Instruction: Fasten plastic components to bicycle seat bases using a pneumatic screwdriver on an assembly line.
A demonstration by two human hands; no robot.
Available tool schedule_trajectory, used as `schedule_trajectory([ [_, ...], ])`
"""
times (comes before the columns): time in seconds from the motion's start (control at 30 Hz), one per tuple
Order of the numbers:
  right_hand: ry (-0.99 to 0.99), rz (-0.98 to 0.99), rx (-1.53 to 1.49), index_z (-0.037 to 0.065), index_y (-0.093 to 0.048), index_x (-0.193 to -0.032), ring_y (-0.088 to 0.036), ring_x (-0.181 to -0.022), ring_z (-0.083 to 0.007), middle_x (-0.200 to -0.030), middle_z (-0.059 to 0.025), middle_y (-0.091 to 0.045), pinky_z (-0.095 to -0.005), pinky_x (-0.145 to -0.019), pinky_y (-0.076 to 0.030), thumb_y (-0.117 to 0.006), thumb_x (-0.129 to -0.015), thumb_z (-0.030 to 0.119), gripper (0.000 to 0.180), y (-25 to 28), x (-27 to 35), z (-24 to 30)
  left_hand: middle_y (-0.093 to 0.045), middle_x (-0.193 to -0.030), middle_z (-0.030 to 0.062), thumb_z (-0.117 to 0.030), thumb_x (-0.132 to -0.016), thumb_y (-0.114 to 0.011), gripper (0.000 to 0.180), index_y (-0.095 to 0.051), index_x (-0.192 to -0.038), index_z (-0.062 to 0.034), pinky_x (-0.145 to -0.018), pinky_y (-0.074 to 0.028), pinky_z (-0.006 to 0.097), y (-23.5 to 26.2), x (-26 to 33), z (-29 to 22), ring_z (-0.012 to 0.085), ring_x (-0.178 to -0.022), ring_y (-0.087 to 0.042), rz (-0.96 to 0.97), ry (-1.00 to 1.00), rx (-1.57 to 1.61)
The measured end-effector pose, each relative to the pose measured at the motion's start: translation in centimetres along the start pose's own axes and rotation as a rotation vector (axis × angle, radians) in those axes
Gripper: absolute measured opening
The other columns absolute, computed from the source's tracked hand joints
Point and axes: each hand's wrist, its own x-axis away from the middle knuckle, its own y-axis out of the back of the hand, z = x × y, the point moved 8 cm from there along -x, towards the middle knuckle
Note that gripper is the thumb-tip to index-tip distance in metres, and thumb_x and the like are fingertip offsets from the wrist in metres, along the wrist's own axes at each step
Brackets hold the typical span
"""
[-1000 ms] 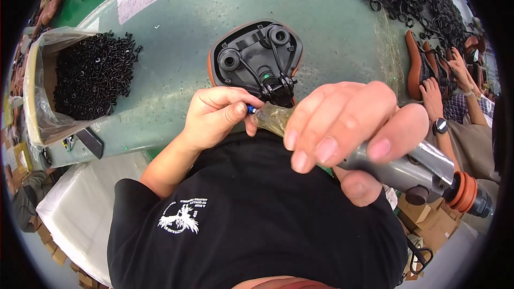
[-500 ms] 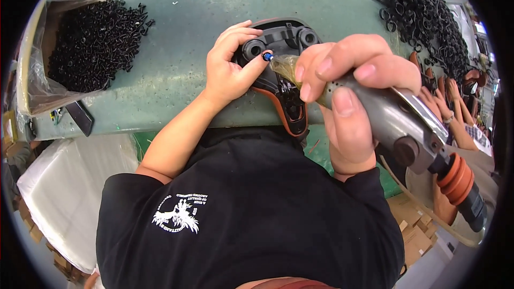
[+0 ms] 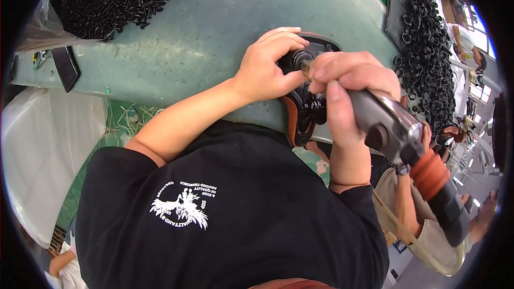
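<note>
A bicycle saddle, black with an orange edge, lies underside up at the table's near edge, its narrow nose toward me. My left hand is closed on the saddle's wide far part, fingers over the far rim and thumb beside a round socket. In my right hand is a grey metal power screwdriver with an orange rubber section and a dark rear end. Its yellowish clear tip sleeve points into the round socket near my left thumb. The bit and any screw are hidden there.
A heap of black screws spills from a plastic-lined box at far left. Beside it lies a dark phone. Many black rings are piled at right. A plastic-wrapped white block stands at left; a co-worker's arm shows at right.
The screwdriver's tip has come down into the saddle's socket; the blue-tipped piece at my thumb is out of sight. The view has swung, so the screw heap sits higher.
</note>
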Motion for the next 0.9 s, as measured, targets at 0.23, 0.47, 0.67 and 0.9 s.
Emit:
schedule_trajectory([
  [0.23,-0.056,0.006,-0.038,0.004,-0.059,-0.109,-0.069,-0.083,-0.0224,-0.105,-0.0214,-0.072,-0.0387,-0.082,-0.058,-0.066,-0.087,-0.006,0.025,-0.5,-1.3,-0.6,-0.073,-0.121,0.0163,-0.022,-0.076,-0.087,0.045,-0.072,-0.112,-0.0017,-0.11,-0.051,0.049,0.6,0.9,0.8,0.0401,-0.129,-0.064,0.032,0.169,0.041],
  [0.47,0.124,-0.135,-0.214,0.006,-0.056,-0.113,-0.066,-0.067,-0.0219,-0.106,-0.0237,-0.072,-0.0394,-0.063,-0.058,-0.068,-0.093,0.006,0.024,2.6,2.1,6.3,-0.072,-0.119,0.017,-0.011,-0.086,-0.08,0.027,-0.071,-0.11,-0.0009,-0.099,-0.054,0.043,9.8,-2.8,-1.1,0.0362,-0.112,-0.068,0.175,0.096,-0.376],
  [0.67,0.022,-0.306,-0.339,0.005,-0.054,-0.114,-0.067,-0.073,-0.0222,-0.109,-0.0251,-0.068,-0.0418,-0.083,-0.06,-0.066,-0.091,-0.003,0.028,4.9,4.8,5.1,-0.067,-0.099,0.012,-0.013,-0.09,-0.075,0.015,-0.069,-0.101,-0.005,-0.085,-0.054,0.046,19.3,-6.3,6.2,0.0363,-0.096,-0.065,0.164,0.012,-1.183],
  [0.9,0.124,-0.294,-0.35,0.006,-0.048,-0.117,-0.064,-0.073,-0.0228,-0.11,-0.0236,-0.064,-0.0363,-0.066,-0.058,-0.065,-0.093,-0.001,0.029,7.2,6.1,5.9,-0.07,-0.099,0.0088,-0.014,-0.09,-0.077,0.016,-0.074,-0.102,-0.0053,-0.085,-0.055,0.041,18.6,-6.4,5.9,0.031,-0.095,-0.066,0.172,0.045,-1.137],
])
